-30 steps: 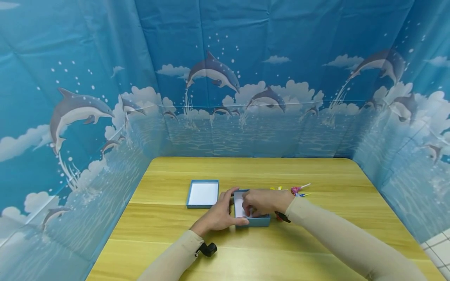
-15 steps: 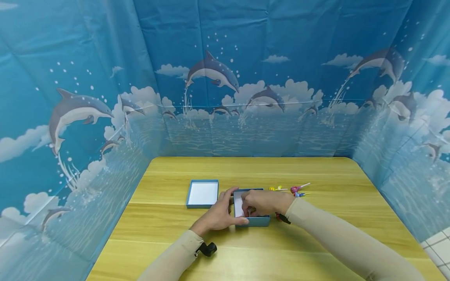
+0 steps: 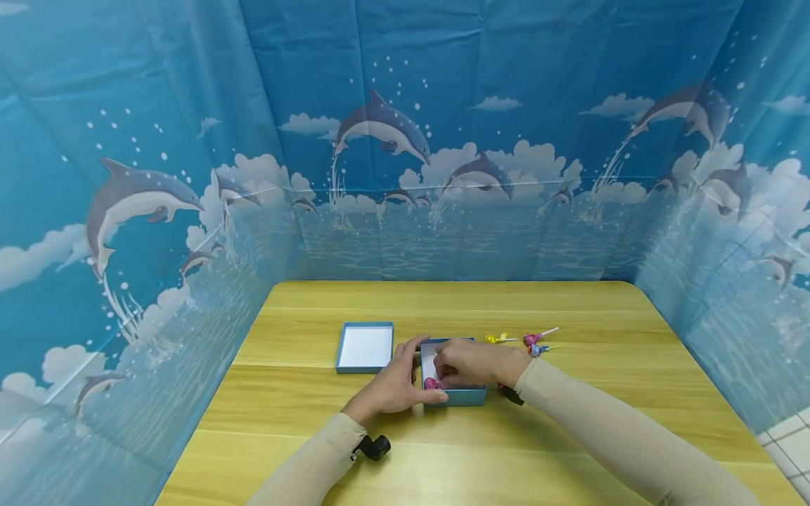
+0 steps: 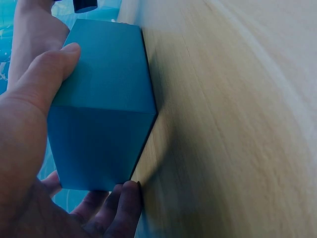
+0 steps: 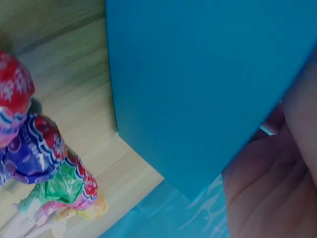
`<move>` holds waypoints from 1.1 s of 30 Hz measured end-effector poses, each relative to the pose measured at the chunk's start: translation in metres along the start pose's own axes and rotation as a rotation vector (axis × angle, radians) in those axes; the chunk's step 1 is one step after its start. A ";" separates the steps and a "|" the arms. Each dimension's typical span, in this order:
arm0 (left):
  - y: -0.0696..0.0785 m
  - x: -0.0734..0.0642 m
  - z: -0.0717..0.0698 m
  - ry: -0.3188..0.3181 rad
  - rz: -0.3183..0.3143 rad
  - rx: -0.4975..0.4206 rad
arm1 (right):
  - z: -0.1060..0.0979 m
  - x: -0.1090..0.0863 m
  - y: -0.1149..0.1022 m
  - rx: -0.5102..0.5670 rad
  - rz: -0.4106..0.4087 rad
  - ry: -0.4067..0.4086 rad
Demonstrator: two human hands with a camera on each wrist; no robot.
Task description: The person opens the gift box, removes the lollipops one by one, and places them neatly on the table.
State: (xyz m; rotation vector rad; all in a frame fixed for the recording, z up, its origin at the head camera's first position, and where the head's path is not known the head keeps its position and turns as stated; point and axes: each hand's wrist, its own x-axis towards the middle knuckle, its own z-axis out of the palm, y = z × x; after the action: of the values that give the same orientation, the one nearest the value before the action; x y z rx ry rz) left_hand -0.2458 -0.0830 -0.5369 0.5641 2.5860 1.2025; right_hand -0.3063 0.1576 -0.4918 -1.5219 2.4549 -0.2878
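A blue open box with a white inside stands on the table. My left hand grips its left side, thumb against the front wall and fingers around toward the far side. My right hand reaches over the right wall into the box, fingers curled downward. A pink-wrapped lollipop shows at those fingertips in the near left corner; its stick is hidden, and the hand appears to pinch it. In the right wrist view, the palm is beside the blue wall, fingertips hidden.
The matching lid lies white side up to the left. Behind and right of the box lie yellow, pink and blue lollipops. More wrapped lollipops sit close along the box's right wall. Dolphin-print curtains surround the wooden table.
The pink lollipop head has come into view in the box's near left corner, by my right fingertips. My right hand has shifted only slightly; the left keeps its grip.
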 end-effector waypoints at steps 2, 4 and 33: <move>0.000 0.000 0.000 -0.001 0.000 0.004 | -0.001 0.000 0.002 0.014 -0.011 0.025; 0.001 0.000 -0.001 -0.004 -0.001 0.008 | -0.002 -0.001 0.004 0.030 -0.017 0.048; -0.001 0.002 0.000 0.010 -0.003 -0.049 | -0.019 -0.032 -0.004 0.166 -0.008 0.258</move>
State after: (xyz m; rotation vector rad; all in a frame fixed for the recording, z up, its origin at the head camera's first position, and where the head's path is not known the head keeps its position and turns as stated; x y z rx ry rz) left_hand -0.2480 -0.0821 -0.5380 0.5457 2.5568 1.2674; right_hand -0.2950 0.1851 -0.4697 -1.5064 2.5387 -0.7120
